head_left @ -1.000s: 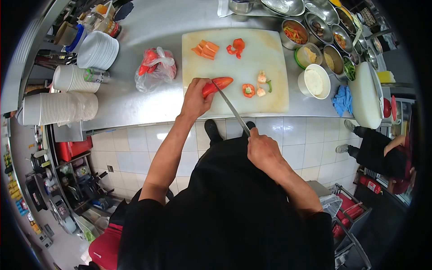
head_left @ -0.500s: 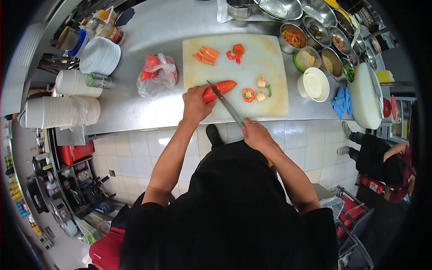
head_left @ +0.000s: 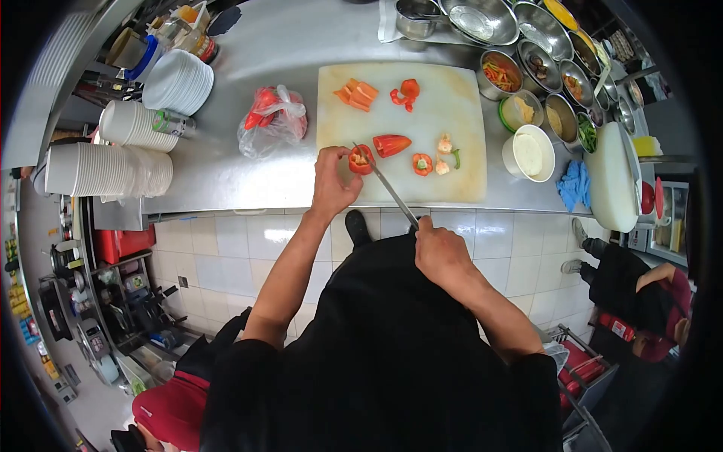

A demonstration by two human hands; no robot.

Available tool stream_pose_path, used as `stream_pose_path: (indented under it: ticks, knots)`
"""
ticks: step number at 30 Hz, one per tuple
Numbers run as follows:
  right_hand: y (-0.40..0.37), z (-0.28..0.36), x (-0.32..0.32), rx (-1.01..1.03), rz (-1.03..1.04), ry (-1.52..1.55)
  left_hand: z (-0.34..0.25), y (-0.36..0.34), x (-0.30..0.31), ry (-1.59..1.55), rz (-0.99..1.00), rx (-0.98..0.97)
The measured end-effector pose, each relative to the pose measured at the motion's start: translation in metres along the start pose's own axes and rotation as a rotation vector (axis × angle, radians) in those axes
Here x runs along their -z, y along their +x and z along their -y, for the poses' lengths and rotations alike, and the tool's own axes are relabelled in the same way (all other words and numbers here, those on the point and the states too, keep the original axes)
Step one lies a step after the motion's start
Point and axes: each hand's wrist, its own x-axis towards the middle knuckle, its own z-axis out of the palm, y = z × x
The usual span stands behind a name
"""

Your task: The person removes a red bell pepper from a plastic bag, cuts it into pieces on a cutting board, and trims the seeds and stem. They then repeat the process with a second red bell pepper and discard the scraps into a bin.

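Observation:
My left hand (head_left: 334, 183) holds the stem-end piece of a red pepper (head_left: 355, 166) between thumb and fingers, its cut face with pale core showing. My right hand (head_left: 443, 250) is closed round the handle of a kitchen knife (head_left: 392, 191). The blade's tip end lies at the cut face of that piece. Just beyond it, the other pepper half (head_left: 392, 145) lies loose on the white cutting board (head_left: 407, 184). Also on the board are orange pepper pieces (head_left: 356, 95), red pepper pieces (head_left: 406, 93), a pepper top (head_left: 422, 164) and pale cores with a green stem (head_left: 444, 143).
A plastic bag of red peppers (head_left: 275, 120) sits left of the board. Stacked white bowls (head_left: 113, 169) and plates (head_left: 178, 81) stand farther left. Metal bowls of food (head_left: 500, 74) and a white tub (head_left: 529, 153) stand right. Other people (head_left: 651, 286) are nearby on both sides.
The pepper, held as one length under the knife before, is now in two pieces. My left hand has turned the stem end's cut face upward; the other half lies apart.

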Motion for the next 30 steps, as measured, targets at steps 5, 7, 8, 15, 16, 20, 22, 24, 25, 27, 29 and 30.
stream_pose_path:
  ticks: [5,7,8,15,16,20,22,24,25,27,29,30]
  knots:
    - [0.004,0.016,0.012,-0.074,0.143,-0.038,-0.009,0.005,-0.006,-0.145,0.024,0.045]
    - [0.011,0.013,0.003,-0.044,0.122,-0.016,-0.01,0.006,-0.007,-0.139,0.021,0.033]
    - [0.016,0.009,-0.005,-0.014,0.101,0.008,-0.011,0.006,-0.007,-0.133,0.019,0.02]
    - [0.049,-0.03,-0.049,-0.034,0.125,0.08,0.006,0.006,-0.004,-0.198,-0.051,0.245]
    - [0.048,-0.038,-0.045,-0.037,0.118,0.082,0.015,0.007,0.001,-0.199,-0.047,0.238]
    - [0.032,-0.051,-0.033,0.054,-0.077,0.194,0.044,0.012,0.03,-0.383,0.178,0.435]
    - [0.026,-0.049,-0.028,0.073,-0.142,0.177,0.042,0.017,0.039,-0.277,0.267,0.346]
    - [0.021,-0.045,-0.025,0.094,-0.181,0.168,0.035,0.02,0.042,-0.253,0.317,0.357]
    - [0.02,-0.043,-0.023,0.112,-0.219,0.159,0.028,0.02,0.039,-0.262,0.302,0.34]
    - [0.016,-0.037,-0.013,0.112,-0.203,0.132,0.017,0.02,0.036,-0.266,0.284,0.327]
    - [0.011,-0.034,-0.006,0.109,-0.187,0.102,0.01,0.019,0.033,-0.152,0.28,0.262]
    - [0.007,-0.035,-0.004,0.129,-0.197,0.075,0.007,0.019,0.032,-0.152,0.278,0.263]
